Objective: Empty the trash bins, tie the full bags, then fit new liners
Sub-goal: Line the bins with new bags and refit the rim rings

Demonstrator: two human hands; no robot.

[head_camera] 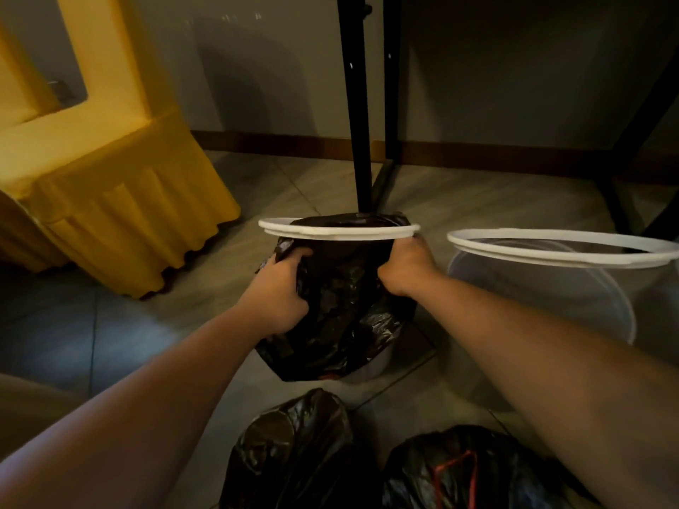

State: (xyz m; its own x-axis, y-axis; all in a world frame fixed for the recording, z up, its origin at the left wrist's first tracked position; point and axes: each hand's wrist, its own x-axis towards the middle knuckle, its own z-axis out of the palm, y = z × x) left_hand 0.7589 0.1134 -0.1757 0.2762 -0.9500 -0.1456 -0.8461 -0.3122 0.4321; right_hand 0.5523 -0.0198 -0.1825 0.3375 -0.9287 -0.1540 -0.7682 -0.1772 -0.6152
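Dim tiled floor (452, 200), yellow-draped chair (121, 200) at 10 o'clock. Centre: black liner (341, 299) under white ring (338, 231). L hand (281, 292) and R hand (402, 268) both clenched on liner plastic, fingers curled into folds. Two full bags (294, 453) at 6 o'clock; 2nd bin (562, 273) at 3.

The black liner (341, 299) hides nearly all of its bin, and the left hand (281, 288) and right hand (404, 268) have fingertips buried in the plastic. Two tied bags (294, 453) are cut off by the bottom edge, the second bin (573, 281) by the right edge.
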